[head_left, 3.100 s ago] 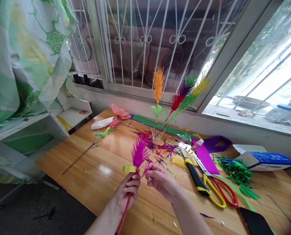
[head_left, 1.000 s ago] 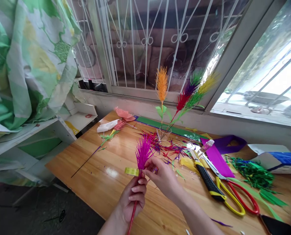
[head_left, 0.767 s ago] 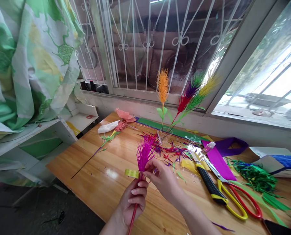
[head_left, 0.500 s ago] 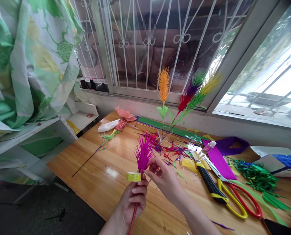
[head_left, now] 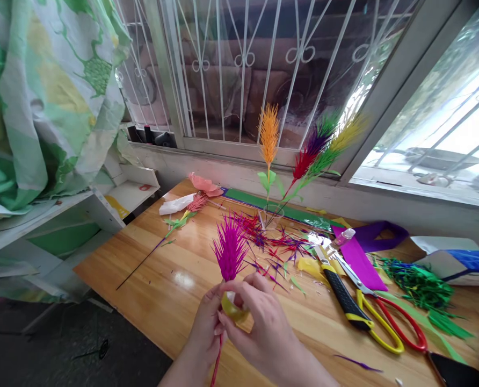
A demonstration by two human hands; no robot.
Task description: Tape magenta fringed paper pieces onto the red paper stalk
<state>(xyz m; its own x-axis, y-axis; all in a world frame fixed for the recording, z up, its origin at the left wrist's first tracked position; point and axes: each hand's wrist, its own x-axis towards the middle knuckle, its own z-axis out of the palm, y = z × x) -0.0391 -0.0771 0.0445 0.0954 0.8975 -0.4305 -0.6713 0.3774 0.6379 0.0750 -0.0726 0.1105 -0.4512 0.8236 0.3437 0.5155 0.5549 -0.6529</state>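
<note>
Magenta paper plume getting held up over the wooden table (head_left: 151,279)

Left hand (head_left: 205,334) is closed round the red stem (head_left: 216,364) of the magenta plume (head_left: 228,251); right hand (head_left: 259,322) pinches a yellow tape roll (head_left: 232,308) right against it, just below the fringe

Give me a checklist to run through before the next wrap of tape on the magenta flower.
1. Left hand grips the red stem: ok.
2. Right hand holds the tape roll at the flower's base: ok.
3. Magenta flower upright, clear of the table: ok.
4. Tape end stuck to the stem: cannot tell, hidden by fingers.
5. Scissors within reach on the right: ok.
</note>
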